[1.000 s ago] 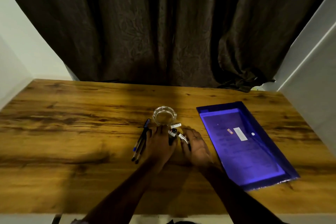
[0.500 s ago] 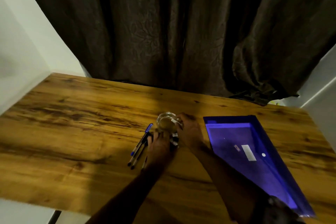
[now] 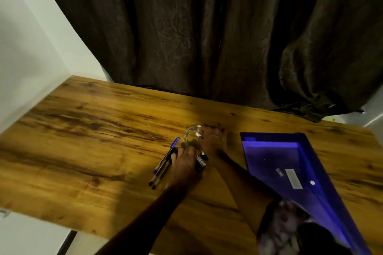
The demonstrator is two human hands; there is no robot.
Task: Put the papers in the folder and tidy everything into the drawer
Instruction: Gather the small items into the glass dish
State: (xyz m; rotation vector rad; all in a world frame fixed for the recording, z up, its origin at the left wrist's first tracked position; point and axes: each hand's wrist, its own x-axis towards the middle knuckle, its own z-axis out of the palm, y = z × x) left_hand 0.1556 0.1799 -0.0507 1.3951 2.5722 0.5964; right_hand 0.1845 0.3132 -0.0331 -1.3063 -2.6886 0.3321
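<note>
A small clear glass jar (image 3: 191, 135) stands tilted near the middle of the wooden desk (image 3: 93, 143), and my right hand (image 3: 213, 141) grips its right side. My left hand (image 3: 184, 164) lies palm down just in front of the jar, closed over small black items with white labels (image 3: 200, 163) that stick out at its right edge. Several pens (image 3: 163, 164), one with a blue cap, lie side by side to the left of my left hand. The blue translucent folder (image 3: 290, 172) lies flat on the right with papers inside. No drawer is in view.
A dark brown curtain (image 3: 207, 37) hangs behind the desk's far edge. White walls (image 3: 24, 58) close in on the left and right. The near desk edge runs across the lower left, with a dark leg (image 3: 67, 242) below it.
My right hand left the small items, reached forward and took hold of the glass jar. My left hand stayed over the items. The view swung left and tilted, so the folder sits farther right.
</note>
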